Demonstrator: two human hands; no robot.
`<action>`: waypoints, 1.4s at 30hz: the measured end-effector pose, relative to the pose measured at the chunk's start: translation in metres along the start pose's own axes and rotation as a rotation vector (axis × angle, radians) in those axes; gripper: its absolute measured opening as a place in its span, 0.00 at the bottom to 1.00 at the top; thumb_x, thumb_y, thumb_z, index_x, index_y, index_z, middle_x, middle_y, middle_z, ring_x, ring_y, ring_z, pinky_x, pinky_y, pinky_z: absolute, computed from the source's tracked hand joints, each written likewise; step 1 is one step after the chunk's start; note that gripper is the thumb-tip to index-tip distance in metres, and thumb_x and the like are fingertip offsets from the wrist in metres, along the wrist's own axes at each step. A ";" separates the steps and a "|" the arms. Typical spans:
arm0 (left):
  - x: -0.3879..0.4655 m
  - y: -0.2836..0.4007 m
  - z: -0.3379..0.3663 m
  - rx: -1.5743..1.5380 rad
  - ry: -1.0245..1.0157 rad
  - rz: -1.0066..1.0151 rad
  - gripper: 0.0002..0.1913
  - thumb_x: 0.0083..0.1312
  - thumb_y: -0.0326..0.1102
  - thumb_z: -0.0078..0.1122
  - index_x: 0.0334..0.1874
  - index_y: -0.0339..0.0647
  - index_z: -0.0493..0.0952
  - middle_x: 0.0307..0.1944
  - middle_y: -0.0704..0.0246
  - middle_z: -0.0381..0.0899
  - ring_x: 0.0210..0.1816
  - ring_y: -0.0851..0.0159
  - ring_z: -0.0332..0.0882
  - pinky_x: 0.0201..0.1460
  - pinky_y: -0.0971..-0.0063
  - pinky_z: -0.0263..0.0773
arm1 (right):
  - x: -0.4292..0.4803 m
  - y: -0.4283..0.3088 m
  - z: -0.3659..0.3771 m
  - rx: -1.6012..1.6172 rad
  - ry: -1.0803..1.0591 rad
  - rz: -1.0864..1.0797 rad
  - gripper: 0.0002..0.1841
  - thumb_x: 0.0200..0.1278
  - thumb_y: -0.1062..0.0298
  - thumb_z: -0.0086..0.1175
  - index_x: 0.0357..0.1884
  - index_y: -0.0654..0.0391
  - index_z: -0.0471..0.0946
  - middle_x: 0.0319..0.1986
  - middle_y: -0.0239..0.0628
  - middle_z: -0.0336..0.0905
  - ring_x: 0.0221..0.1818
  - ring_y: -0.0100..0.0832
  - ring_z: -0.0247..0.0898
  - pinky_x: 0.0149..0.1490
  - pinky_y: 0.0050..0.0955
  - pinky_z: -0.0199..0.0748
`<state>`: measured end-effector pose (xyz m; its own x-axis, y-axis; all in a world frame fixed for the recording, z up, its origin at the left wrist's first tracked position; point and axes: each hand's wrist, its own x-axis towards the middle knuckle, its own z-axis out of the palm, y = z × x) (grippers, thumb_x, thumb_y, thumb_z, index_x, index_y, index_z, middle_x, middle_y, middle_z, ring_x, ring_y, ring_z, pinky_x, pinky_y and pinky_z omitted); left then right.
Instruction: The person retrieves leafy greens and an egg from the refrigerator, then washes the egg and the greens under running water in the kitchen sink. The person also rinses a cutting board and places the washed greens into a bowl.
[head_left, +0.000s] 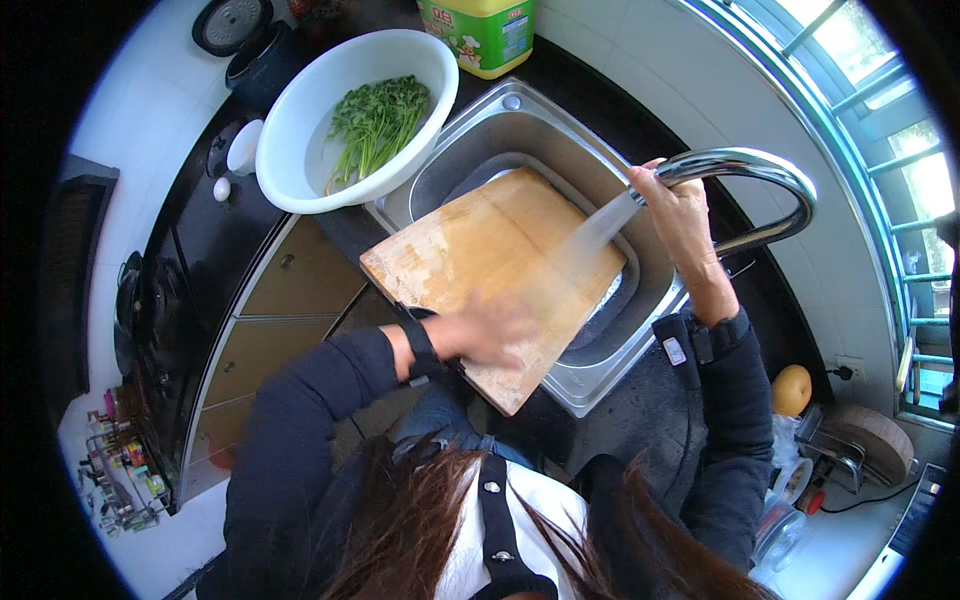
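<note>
A wooden cutting board (480, 232) lies tilted over the stainless steel sink (517, 124), its near left edge jutting past the rim. On the board's near part rests or hovers my left hand (487, 334), blurred, fingers spread, holding nothing. My right hand (682, 214) grips the outlet end of the curved chrome faucet (780, 176). A stream of water (600, 229) runs from it onto the board's right half. Pale patches mark the board's left and near edges. Much of the basin is hidden beneath the board.
Left of the sink stands a white basin (300, 169) with leafy greens (379, 124) in water. A green and yellow jug (487, 37) is behind it. An egg (222, 189) and a white bowl (244, 148) sit farther left. A round wooden block (862, 442) stands at right.
</note>
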<state>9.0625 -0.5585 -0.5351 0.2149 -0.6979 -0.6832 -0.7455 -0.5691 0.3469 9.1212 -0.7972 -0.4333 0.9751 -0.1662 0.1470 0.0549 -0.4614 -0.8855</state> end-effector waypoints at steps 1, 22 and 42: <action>-0.005 -0.019 -0.006 -0.021 0.027 -0.094 0.34 0.59 0.63 0.36 0.67 0.62 0.48 0.69 0.65 0.38 0.69 0.54 0.31 0.62 0.38 0.29 | 0.000 0.001 0.002 0.001 0.035 -0.031 0.13 0.53 0.63 0.55 0.23 0.64 0.77 0.14 0.32 0.70 0.19 0.21 0.66 0.26 0.21 0.64; -0.088 -0.083 0.047 -0.105 1.162 -0.513 0.35 0.49 0.38 0.59 0.60 0.40 0.58 0.63 0.54 0.49 0.65 0.50 0.45 0.65 0.56 0.41 | -0.070 0.078 -0.078 0.149 0.698 0.214 0.17 0.60 0.62 0.49 0.48 0.60 0.72 0.34 0.35 0.76 0.34 0.22 0.70 0.39 0.20 0.69; -0.117 -0.117 0.048 -2.014 0.512 -0.073 0.18 0.54 0.31 0.52 0.47 0.31 0.67 0.41 0.57 0.74 0.39 0.59 0.77 0.38 0.66 0.78 | -0.254 0.028 0.066 1.016 -0.030 1.140 0.32 0.58 0.47 0.46 0.55 0.65 0.60 0.48 0.49 0.68 0.49 0.40 0.67 0.48 0.38 0.71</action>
<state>9.0941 -0.3892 -0.5271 0.5858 -0.4862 -0.6485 0.7684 0.0786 0.6351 8.8888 -0.7104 -0.5244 0.6014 0.0151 -0.7988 -0.5969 0.6731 -0.4367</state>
